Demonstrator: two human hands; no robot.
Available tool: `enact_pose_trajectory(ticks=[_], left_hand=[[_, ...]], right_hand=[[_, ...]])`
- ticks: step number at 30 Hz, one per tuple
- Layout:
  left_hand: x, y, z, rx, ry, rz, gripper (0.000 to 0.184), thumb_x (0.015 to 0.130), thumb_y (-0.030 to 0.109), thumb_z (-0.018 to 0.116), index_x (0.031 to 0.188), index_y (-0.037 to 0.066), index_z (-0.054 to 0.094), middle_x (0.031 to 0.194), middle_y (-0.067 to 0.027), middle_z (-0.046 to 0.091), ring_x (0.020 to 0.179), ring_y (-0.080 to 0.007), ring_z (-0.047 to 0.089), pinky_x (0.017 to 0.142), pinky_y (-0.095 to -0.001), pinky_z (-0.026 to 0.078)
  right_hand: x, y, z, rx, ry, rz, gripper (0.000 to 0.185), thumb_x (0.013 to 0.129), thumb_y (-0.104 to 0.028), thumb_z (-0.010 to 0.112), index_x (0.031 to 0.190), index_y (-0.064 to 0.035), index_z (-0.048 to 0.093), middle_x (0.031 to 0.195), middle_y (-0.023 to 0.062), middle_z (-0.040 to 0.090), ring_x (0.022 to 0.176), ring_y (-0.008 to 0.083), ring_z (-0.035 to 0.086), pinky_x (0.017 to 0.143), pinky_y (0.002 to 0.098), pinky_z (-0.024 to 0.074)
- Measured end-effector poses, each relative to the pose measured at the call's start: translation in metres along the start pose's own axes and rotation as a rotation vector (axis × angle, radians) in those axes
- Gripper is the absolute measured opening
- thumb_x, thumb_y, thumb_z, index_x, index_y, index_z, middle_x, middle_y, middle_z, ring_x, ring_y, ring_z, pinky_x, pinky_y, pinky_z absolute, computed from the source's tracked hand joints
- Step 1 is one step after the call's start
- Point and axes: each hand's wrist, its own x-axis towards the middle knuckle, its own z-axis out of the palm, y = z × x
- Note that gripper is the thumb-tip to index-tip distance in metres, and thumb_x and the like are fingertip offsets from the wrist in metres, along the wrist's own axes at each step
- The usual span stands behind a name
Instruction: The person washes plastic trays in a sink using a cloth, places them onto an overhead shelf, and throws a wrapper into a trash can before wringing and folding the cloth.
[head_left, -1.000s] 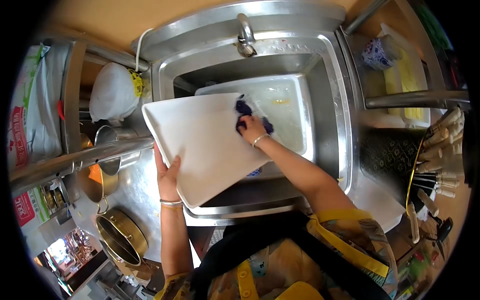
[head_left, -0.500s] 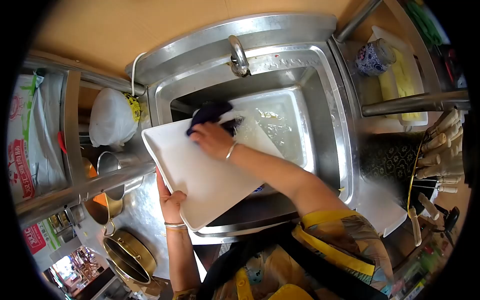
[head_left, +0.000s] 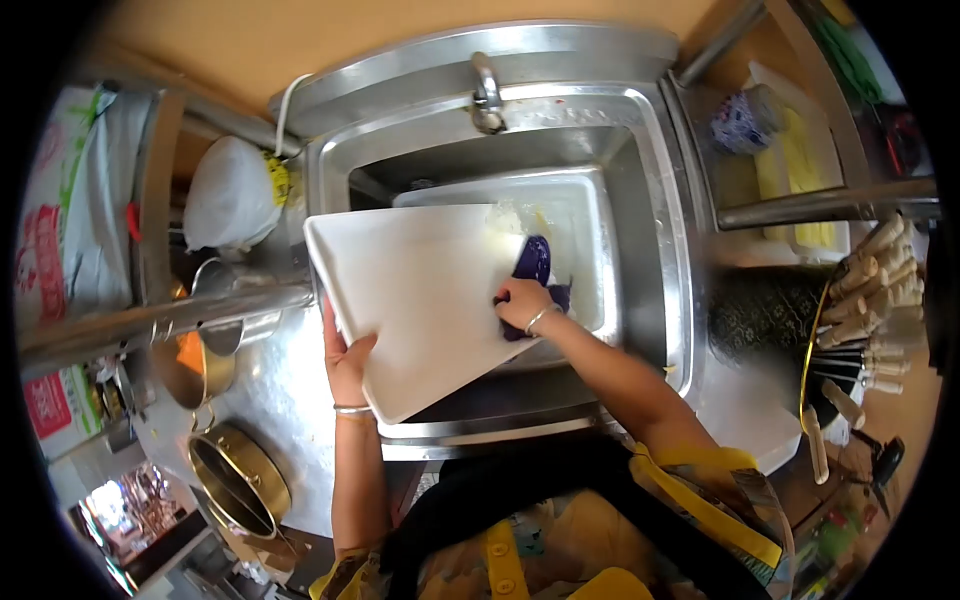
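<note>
In the head view my left hand (head_left: 347, 368) grips the near left edge of a white rectangular tray (head_left: 415, 300), thumb over the rim. The tray is tilted over a metal sink (head_left: 655, 230), its far right part reaching down toward water. My right hand (head_left: 524, 302) is closed around a dark purple cloth (head_left: 534, 258), pressed against the tray's right end. Part of the cloth hangs beyond the edge. Beneath, a pale basin (head_left: 608, 260) with water sits inside the sink, partly covered by the tray.
A faucet (head_left: 487, 95) stands at the sink's back. On the left are a metal rail (head_left: 250, 302), a white plastic bag (head_left: 232, 195) and a brass-coloured pot (head_left: 240, 482). Wooden-handled utensils (head_left: 855, 300) and a patterned jar (head_left: 745, 120) are on the right.
My right hand has swept the cloth from the tray's far left side to its right end, nearer to me. The tray has turned slightly while my left hand keeps hold.
</note>
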Motion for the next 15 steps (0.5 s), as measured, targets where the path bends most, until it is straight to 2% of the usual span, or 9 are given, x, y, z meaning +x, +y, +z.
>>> enact_pose_trajectory(ticks=[2,3,6,7,9,11,12,13,15], left_hand=[[-0.003,0.003,0.008,0.022,0.023,-0.033,0.061,0.082,-0.004,0.047,0.137,0.015,0.029,0.125,-0.0077,0.047,0.102,-0.0161,0.052,0.085,-0.0279,0.044],[-0.003,0.0,0.004,0.011,-0.011,-0.012,0.052,0.089,0.007,0.049,0.137,0.013,0.029,0.125,-0.0061,0.047,0.102,-0.015,0.051,0.087,-0.0291,0.043],[-0.002,-0.006,-0.001,-0.058,-0.053,0.038,0.053,0.088,0.007,0.05,0.137,0.011,0.029,0.124,-0.007,0.047,0.103,-0.0153,0.05,0.087,-0.0292,0.043],[-0.006,-0.001,0.005,-0.136,-0.053,0.005,0.054,0.087,0.003,0.049,0.137,0.01,0.028,0.124,-0.0081,0.047,0.104,-0.0159,0.05,0.086,-0.0289,0.044],[-0.005,0.003,0.0,-0.059,-0.073,0.006,0.055,0.086,0.0,0.047,0.137,0.01,0.028,0.124,-0.0087,0.047,0.105,-0.0164,0.051,0.086,-0.0286,0.044],[0.0,0.004,-0.005,0.007,-0.086,0.014,0.057,0.085,-0.004,0.046,0.137,0.01,0.027,0.124,-0.0093,0.047,0.105,-0.017,0.051,0.085,-0.0284,0.045],[0.001,0.003,-0.009,0.013,-0.076,-0.017,0.061,0.081,-0.007,0.044,0.137,0.01,0.027,0.122,-0.0098,0.048,0.102,-0.0171,0.052,0.083,-0.028,0.045],[0.001,0.002,-0.012,0.018,-0.069,-0.049,0.066,0.076,-0.011,0.043,0.137,0.01,0.027,0.121,-0.0102,0.05,0.1,-0.0172,0.054,0.08,-0.0276,0.046],[0.003,0.005,-0.007,0.056,-0.047,-0.091,0.076,0.067,-0.015,0.039,0.137,0.009,0.027,0.116,-0.0098,0.053,0.092,-0.0162,0.057,0.073,-0.0257,0.048]], right_hand=[[-0.003,-0.043,0.012,0.146,0.109,-0.282,0.024,0.068,-0.016,0.058,0.089,-0.0076,0.063,0.084,0.0136,0.062,0.082,0.0331,0.058,0.074,0.0394,0.0464],[-0.008,-0.072,0.01,0.206,0.118,-0.42,0.025,0.067,-0.013,0.058,0.09,-0.0072,0.062,0.085,0.0136,0.06,0.082,0.0328,0.057,0.074,0.0398,0.0455],[0.001,-0.143,0.02,0.41,0.184,-0.809,0.036,0.065,-0.003,0.054,0.101,-0.0072,0.058,0.087,0.0127,0.055,0.085,0.0311,0.053,0.076,0.0378,0.0433],[0.009,-0.159,0.022,0.393,0.216,-0.864,0.039,0.065,-0.001,0.054,0.103,-0.0082,0.057,0.089,0.0121,0.055,0.087,0.0304,0.052,0.077,0.0372,0.0426],[0.032,-0.168,0.017,0.407,0.221,-0.978,0.043,0.066,0.001,0.054,0.107,-0.0102,0.055,0.095,0.0108,0.056,0.091,0.0289,0.05,0.08,0.0358,0.041],[0.043,-0.161,0.018,0.365,0.237,-0.774,0.036,0.068,-0.001,0.056,0.103,-0.0095,0.053,0.097,0.0101,0.058,0.088,0.0302,0.052,0.078,0.0374,0.0431],[0.046,-0.157,0.022,0.378,0.264,-0.636,0.033,0.069,-0.001,0.056,0.101,-0.0088,0.053,0.096,0.0102,0.059,0.088,0.0308,0.054,0.077,0.0378,0.0439],[0.055,-0.152,0.033,0.472,0.396,-0.555,0.029,0.069,0.0,0.057,0.097,-0.0073,0.051,0.093,0.0113,0.06,0.087,0.0315,0.056,0.077,0.0388,0.0451],[0.061,-0.145,0.036,0.532,0.384,-0.404,0.03,0.068,-0.002,0.06,0.096,-0.0056,0.051,0.094,0.0133,0.06,0.091,0.0314,0.057,0.081,0.0379,0.0446]])
